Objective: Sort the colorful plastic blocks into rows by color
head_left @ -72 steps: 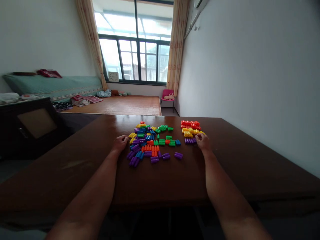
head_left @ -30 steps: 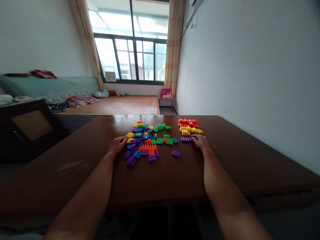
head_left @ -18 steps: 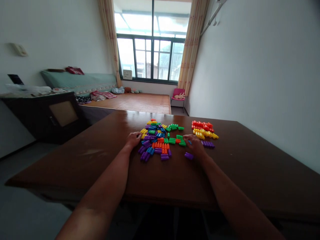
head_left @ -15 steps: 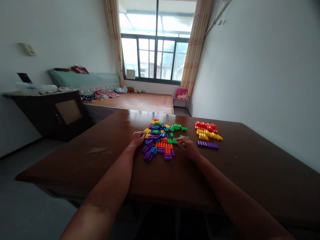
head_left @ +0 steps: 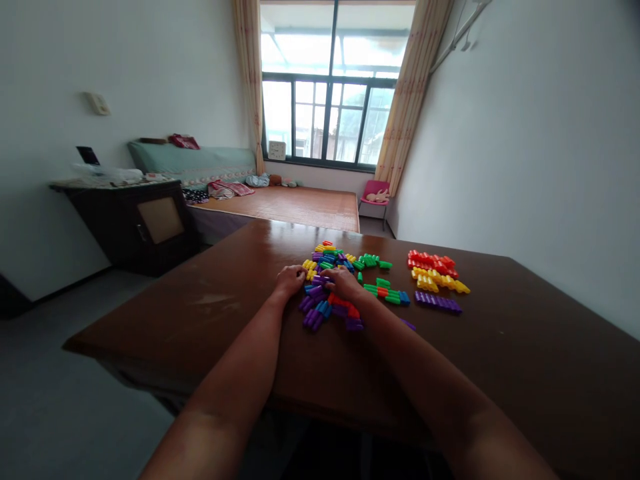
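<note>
Small plastic pieces in purple, blue, yellow, green and orange lie in a mixed pile [head_left: 315, 313] on the brown table [head_left: 225, 287]. My left hand [head_left: 291, 279] rests at the pile's left edge beside yellow pieces, its fingers curled; whether it holds one is too small to tell. Over the middle of the pile is my right hand [head_left: 343, 281], fingers reaching down at purple pieces, their grip unclear. Green pieces with an orange and a blue one [head_left: 387, 293] lie right of it. Farther right are red [head_left: 433, 262], yellow [head_left: 440, 280] and purple [head_left: 438, 303] rows.
Beyond the table stand a bed [head_left: 300, 203] with clothes on it and a pink chair [head_left: 375, 192] holding a plush toy. A dark cabinet [head_left: 120, 220] is at the left. White walls flank the window.
My right hand has moved left from the green pieces onto the pile. Green pieces with an orange and a blue one now lie farther right of the pile. The view has shifted left.
</note>
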A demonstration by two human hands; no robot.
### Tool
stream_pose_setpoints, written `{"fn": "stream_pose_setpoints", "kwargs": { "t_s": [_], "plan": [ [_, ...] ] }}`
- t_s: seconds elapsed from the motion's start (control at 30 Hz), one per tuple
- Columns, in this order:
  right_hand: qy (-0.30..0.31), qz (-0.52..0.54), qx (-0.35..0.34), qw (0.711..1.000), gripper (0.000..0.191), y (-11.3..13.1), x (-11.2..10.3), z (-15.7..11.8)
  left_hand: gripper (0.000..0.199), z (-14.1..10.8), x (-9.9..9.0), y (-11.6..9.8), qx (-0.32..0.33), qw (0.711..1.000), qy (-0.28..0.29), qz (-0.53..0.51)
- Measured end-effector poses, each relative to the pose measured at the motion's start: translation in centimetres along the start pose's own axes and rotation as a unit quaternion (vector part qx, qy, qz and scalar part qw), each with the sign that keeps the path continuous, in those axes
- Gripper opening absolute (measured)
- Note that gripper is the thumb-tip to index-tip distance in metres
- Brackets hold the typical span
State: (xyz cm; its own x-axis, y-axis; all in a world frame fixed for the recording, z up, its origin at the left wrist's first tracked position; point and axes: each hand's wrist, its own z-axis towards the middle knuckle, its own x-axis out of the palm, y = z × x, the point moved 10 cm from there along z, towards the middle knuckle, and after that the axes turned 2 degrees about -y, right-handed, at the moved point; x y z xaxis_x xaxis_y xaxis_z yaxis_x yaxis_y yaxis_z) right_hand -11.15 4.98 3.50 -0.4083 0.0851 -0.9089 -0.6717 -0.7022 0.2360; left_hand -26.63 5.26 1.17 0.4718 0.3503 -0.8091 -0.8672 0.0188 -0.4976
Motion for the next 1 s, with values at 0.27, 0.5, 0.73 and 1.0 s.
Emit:
{"fn": "stream_pose_setpoints", "kwargs": {
  "t_s": [0.27, 0.5, 0.73, 1.0],
  "plan": [
    [-0.046, 0.061, -0.067, 0.995, 0.045, -0.9, -4.8, -2.7, 0.028, 0.0, -0.8, -0.9, 0.021, 0.999, -0.024, -0.031],
    [-0.076, 0.034, -0.089, 0.993, 0.047, -4.2, -9.4, -8.6, 0.029, 0.8, 0.1, -0.2, 0.048, 0.998, -0.021, -0.018],
    [-0.011, 0.088, 0.010, 0.996, 0.044, -13.7, -10.6, -16.9, 0.028, 1.3, 0.9, 0.2, 0.056, 0.998, -0.005, 0.024],
    [-0.078, 0.103, 0.160, 0.979, 0.025, -17.4, -12.1, -18.8, 0.029, 0.8, 0.4, -0.2, 0.051, 0.998, 0.002, 0.032]
  ]
}}
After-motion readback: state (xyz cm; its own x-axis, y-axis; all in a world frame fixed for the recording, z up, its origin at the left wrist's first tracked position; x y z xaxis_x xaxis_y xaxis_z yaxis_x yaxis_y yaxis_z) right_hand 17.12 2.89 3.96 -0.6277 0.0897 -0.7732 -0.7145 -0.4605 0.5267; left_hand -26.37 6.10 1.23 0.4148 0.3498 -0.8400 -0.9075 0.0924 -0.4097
